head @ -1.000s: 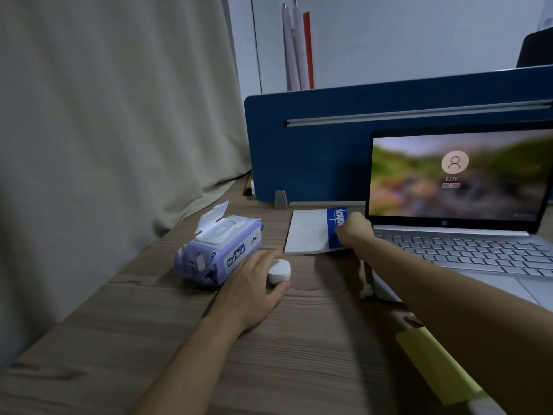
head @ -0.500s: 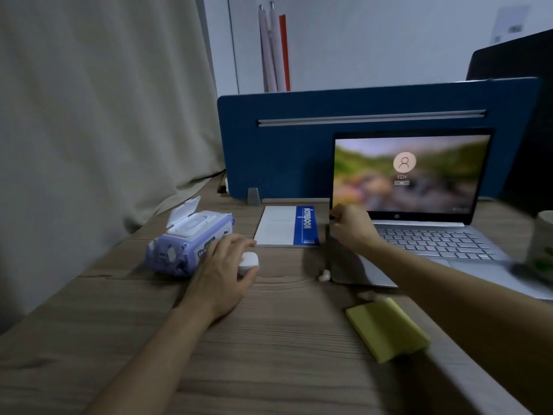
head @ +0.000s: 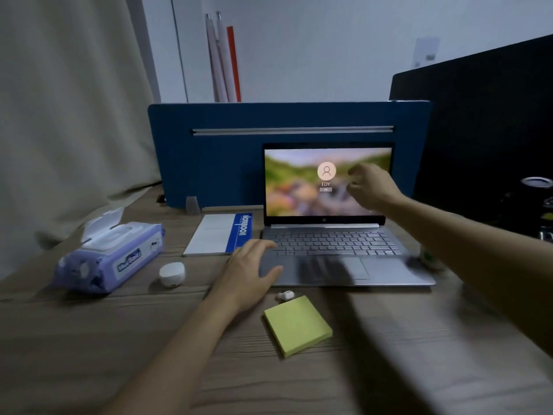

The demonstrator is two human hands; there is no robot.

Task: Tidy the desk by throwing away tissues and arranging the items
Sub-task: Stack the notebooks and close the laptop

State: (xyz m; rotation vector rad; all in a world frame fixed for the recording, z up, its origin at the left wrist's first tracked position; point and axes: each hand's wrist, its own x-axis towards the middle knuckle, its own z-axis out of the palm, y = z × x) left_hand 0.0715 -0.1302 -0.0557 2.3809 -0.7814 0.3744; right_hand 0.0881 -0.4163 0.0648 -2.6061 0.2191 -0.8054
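An open silver laptop (head: 344,259) with a lit login screen stands mid-desk. My left hand (head: 250,271) rests open on its front left corner. My right hand (head: 369,187) hovers in front of the screen with fingers loosely apart, holding nothing. A white-and-blue notebook (head: 218,233) lies left of the laptop. A white earbud case (head: 172,274) sits beside a purple wet-wipes pack (head: 110,256) whose lid is flipped up. A loose white earbud (head: 285,295) lies above a yellow sticky-note pad (head: 297,324).
A blue desk divider (head: 227,160) stands behind the laptop, with a beige curtain (head: 68,115) on the left. A dark monitor (head: 484,130) fills the right side. A cup (head: 429,256) shows partly behind my right forearm. The wooden desk (head: 89,339) stretches toward me.
My left hand let go of the earbud case and moved right onto the laptop's corner. My right hand rose from the laptop's left edge to in front of the screen.
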